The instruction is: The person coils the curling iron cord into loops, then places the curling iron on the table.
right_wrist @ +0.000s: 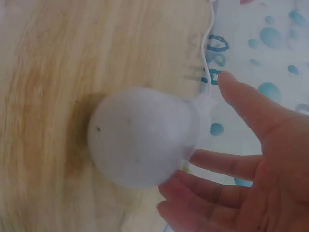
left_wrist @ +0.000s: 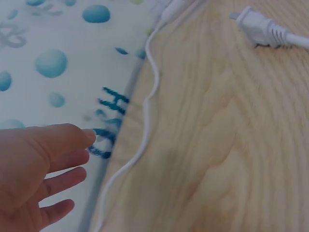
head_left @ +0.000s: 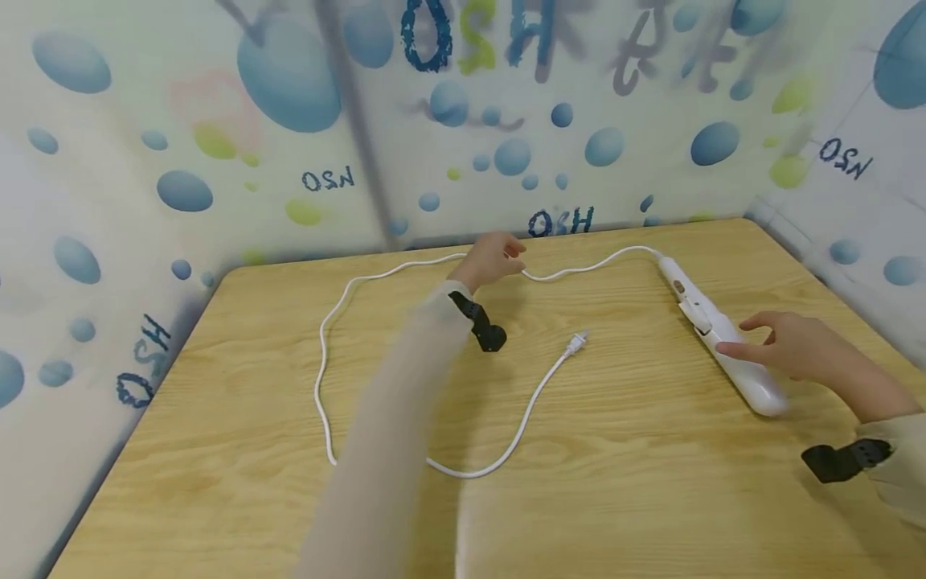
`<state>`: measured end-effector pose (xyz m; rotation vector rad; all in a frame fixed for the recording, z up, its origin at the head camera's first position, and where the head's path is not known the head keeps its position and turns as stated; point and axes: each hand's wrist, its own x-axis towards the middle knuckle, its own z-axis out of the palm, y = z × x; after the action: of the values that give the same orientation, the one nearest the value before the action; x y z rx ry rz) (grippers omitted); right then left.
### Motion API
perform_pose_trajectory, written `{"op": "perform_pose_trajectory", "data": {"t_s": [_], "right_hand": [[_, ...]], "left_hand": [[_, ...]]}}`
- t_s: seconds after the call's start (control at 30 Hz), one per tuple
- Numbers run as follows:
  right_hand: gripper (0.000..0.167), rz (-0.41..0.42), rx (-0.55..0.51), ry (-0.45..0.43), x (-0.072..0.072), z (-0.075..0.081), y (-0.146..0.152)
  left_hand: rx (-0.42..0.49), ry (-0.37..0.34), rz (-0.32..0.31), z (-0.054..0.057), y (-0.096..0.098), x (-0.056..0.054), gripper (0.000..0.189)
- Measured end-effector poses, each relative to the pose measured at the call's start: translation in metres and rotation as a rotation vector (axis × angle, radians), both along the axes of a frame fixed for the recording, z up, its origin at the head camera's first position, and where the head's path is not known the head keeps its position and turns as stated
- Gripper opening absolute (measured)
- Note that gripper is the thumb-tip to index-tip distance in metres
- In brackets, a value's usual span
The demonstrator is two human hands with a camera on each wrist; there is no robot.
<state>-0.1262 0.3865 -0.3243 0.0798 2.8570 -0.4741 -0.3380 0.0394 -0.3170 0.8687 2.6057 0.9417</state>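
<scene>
A long white corded appliance (head_left: 748, 379) lies at a slant on the right of the table, with a brown button on its narrow handle and a wider rounded end (right_wrist: 137, 140) nearer me. My right hand (head_left: 813, 347) is at its side, fingers spread; in the right wrist view the fingertips reach its edge while the thumb stands apart. Its white cord (head_left: 321, 362) runs along the back edge, then loops left and forward. Over the back stretch of cord hovers my left hand (head_left: 492, 259), fingers loosely bent. The left wrist view shows that hand beside the cord (left_wrist: 147, 116), gripping nothing.
The two-prong plug (head_left: 576, 343) lies mid-table, pointing away from me. My left sleeve (head_left: 383, 450) hides part of the cord loop. Behind the wooden table (head_left: 217, 402) hangs a bubble-patterned wall covering (head_left: 405, 161), which also runs along both sides.
</scene>
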Motion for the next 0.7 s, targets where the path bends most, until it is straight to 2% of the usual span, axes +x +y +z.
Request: {"op": "perform_pose_trajectory", "data": {"t_s": [0.17,0.3,0.43,0.6,0.7], "right_hand": [[0.090,-0.003,-0.016,-0.049,-0.003,-0.007,-0.005],[0.095,-0.024,-0.020,-0.058,-0.005,-0.010,-0.007],[0.097,-0.029,-0.021,-0.040,-0.009,-0.013,-0.009],[0.095,-0.041,0.000,-0.020,-0.010,-0.016,-0.009],[0.085,-0.048,0.004,-0.005,-0.011,-0.018,-0.010]], "left_hand": [[-0.104,0.025,0.032,-0.022,0.021,-0.008,0.050],[-0.176,0.068,0.040,-0.035,0.029,-0.011,0.047],[-0.202,0.105,0.017,-0.037,0.034,-0.009,0.038],[-0.178,0.086,0.046,-0.037,0.043,-0.006,0.025],[-0.183,0.111,0.058,-0.042,0.048,-0.008,0.019]]}}
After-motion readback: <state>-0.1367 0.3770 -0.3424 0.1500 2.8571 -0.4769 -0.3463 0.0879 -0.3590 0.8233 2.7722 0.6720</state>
